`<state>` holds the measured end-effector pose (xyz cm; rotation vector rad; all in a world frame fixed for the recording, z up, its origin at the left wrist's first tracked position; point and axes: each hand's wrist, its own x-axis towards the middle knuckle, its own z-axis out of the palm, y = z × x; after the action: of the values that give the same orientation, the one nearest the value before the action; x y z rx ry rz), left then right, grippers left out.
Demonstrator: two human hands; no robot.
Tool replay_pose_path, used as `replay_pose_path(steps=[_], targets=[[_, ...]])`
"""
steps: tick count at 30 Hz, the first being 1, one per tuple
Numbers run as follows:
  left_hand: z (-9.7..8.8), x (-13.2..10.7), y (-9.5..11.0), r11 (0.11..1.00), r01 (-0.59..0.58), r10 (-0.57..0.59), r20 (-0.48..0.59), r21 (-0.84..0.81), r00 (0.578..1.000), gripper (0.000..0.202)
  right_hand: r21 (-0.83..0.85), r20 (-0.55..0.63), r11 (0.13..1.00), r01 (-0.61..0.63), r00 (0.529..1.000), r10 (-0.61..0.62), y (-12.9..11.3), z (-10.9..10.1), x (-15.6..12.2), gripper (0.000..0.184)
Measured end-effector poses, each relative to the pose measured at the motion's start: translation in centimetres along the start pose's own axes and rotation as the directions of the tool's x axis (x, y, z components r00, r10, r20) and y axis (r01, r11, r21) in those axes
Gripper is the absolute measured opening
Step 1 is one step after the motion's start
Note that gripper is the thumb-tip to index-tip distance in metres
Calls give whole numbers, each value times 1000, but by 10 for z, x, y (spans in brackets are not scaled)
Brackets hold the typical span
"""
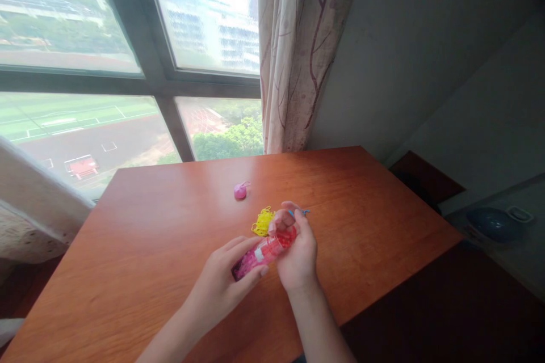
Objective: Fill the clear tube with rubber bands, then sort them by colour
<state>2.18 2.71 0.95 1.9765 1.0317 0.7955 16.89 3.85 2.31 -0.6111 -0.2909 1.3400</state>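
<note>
My left hand (225, 272) is wrapped around a clear plastic bottle (259, 252), tilted with its mouth up to the right. Pink and red small bands show through its wall, along with a white label. Cupped at the mouth, my right hand (300, 249) has curled fingers around red rubber bands (288, 236); how many lie in the palm is hidden. Just beyond the hands, a heap of yellow rubber bands (263, 221) rests on the table. Some blue bands (305, 212) peek out behind my right fingers. Farther back lies a round pink lid (240, 191) with a thin loop.
The brown wooden table (140, 249) reaches to a window (213, 85) and a patterned curtain (293, 57). A second curtain (34, 210) hangs at the left. Off the table's right side, a blue rounded object (494, 224) stands in shadow.
</note>
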Motion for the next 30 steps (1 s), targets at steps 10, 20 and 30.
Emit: replay_pose_path(steps=[10,20,30], targets=[[0,0,0,998,-22,24,-25,61,999,33,-78,112,996,50,993,-41,5,-7,-6,44],[-1,-2,-1,994,-59,62,-28,90,998,39,-308,199,951,37,980,26,4,-8,-5,30],[-1,-2,1,985,-115,118,-18,127,993,34,-513,338,858,-12,916,215,-9,-13,-2,58]])
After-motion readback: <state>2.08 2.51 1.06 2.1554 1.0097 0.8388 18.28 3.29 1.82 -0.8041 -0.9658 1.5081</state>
